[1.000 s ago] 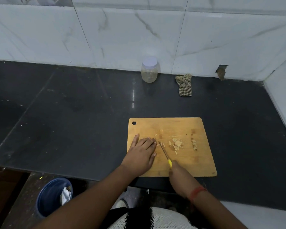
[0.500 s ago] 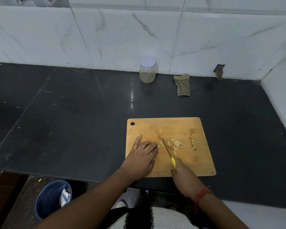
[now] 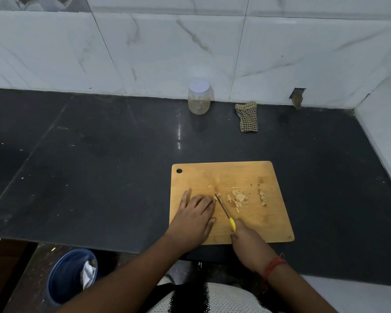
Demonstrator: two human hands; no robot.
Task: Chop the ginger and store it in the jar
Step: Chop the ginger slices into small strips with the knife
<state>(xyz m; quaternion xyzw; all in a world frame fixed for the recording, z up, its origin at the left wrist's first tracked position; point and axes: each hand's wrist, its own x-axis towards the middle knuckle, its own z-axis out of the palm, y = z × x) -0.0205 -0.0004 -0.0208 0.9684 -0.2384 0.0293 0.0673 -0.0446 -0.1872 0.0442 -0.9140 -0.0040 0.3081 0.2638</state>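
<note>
Yellow-handled knife (image 3: 225,213) gripped in my right hand (image 3: 246,239) cuts ginger (image 3: 216,196) touching my flattened left hand's (image 3: 193,219) fingertips (image 3: 209,201) at nine o'clock, risking a nick.

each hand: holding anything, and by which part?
Right hand grips the knife by its yellow handle. Left hand lies on the cutting board, fingertips by the blade; whether they pin ginger cannot be told.

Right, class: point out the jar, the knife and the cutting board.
jar (image 3: 199,102), head view, on its clear body.
knife (image 3: 222,208), head view, mid-blade.
cutting board (image 3: 235,171), head view, bare far part.
</note>
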